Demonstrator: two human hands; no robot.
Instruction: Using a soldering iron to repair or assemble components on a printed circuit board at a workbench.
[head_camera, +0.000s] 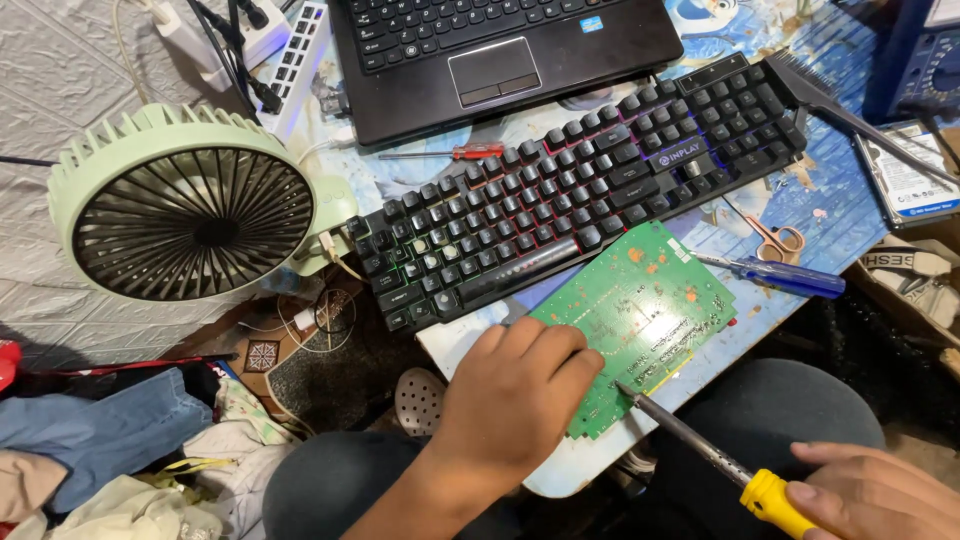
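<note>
A green circuit board (650, 300) lies flat at the near edge of the table (560, 470), just below a black keyboard (580, 190). My left hand (510, 395) presses down on the board's near left corner, fingers curled over it. My right hand (875, 495) grips the yellow handle of a screwdriver (700, 445) at the lower right. Its dark metal shaft slants up and left, and the tip rests on the board's near edge beside my left fingers.
A pale green desk fan (190, 205) stands at the left. A black laptop (500, 50) sits behind the keyboard, with a small red screwdriver (470, 152) between them. A blue screwdriver (785, 277), small scissors (778, 240) and a brush (850, 110) lie right. Clothes are piled lower left.
</note>
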